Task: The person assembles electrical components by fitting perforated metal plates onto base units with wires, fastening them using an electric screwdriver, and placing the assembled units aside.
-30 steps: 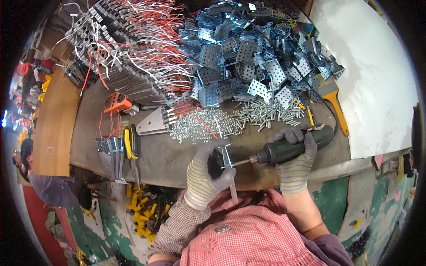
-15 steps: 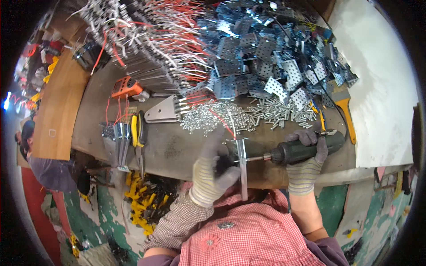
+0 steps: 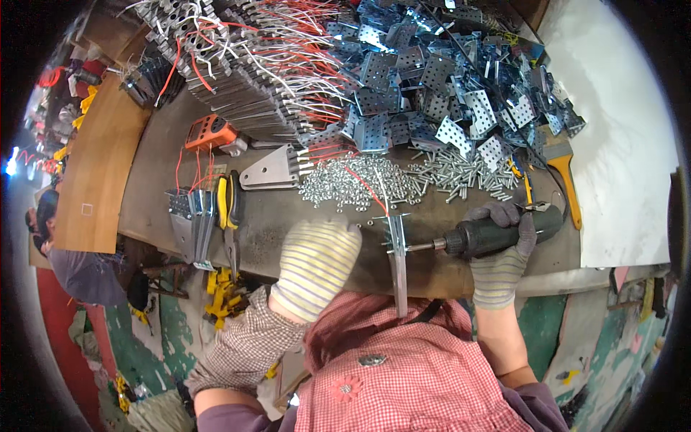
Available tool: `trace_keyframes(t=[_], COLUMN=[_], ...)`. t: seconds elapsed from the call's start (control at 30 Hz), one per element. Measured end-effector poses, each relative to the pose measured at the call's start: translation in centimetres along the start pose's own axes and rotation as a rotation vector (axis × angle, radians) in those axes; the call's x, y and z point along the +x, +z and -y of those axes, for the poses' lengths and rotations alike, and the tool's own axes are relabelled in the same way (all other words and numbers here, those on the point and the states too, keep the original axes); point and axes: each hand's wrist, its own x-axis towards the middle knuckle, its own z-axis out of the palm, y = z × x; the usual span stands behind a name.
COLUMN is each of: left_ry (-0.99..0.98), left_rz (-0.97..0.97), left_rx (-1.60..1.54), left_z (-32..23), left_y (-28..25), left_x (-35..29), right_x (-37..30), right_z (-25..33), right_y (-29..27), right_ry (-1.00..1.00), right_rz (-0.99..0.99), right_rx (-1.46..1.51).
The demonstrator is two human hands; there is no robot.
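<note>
My right hand [image 3: 502, 265], in a striped grey glove, is wrapped round a dark power screwdriver [image 3: 482, 239] lying sideways. The bit of the tool points left and meets a narrow metal bracket assembly [image 3: 398, 266] at the table's near edge. One red and one white wire run from the top of that assembly to a heap of small nuts [image 3: 345, 180]. My gloved left hand [image 3: 319, 263] is closed, back upward, just below the nuts and left of the assembly. Its fingers are curled under, so anything in them is hidden.
Loose screws [image 3: 468, 176] lie right of the nuts, below a pile of perforated metal brackets [image 3: 432, 79]. Stacked wired metal parts [image 3: 252, 101] fill the back left. Yellow-black pliers [image 3: 229, 201], an orange meter [image 3: 210, 132] and a yellow-handled brush [image 3: 568, 187] lie on the table [image 3: 270, 223].
My left hand has come off the metal assembly and moved left, its fingers now curled under. The right hand keeps the screwdriver at the assembly.
</note>
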Motion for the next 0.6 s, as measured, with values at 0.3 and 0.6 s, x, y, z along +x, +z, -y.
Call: trace_keyframes(t=[0.3,0.6], left_ry=[-0.060,-0.432], left_rz=[0.141,-0.143], left_rx=[-0.541,-1.381], left_z=[1.5,-4.1], left_y=[0.3,2.2], left_x=[1.3,-0.9], right_x=[-0.3,0.4], right_z=[0.0,0.2], right_y=[0.9,-1.1], right_ry=[-0.003,0.038], right_rz=[-0.019,0.000], right_rx=[-0.050,0.062])
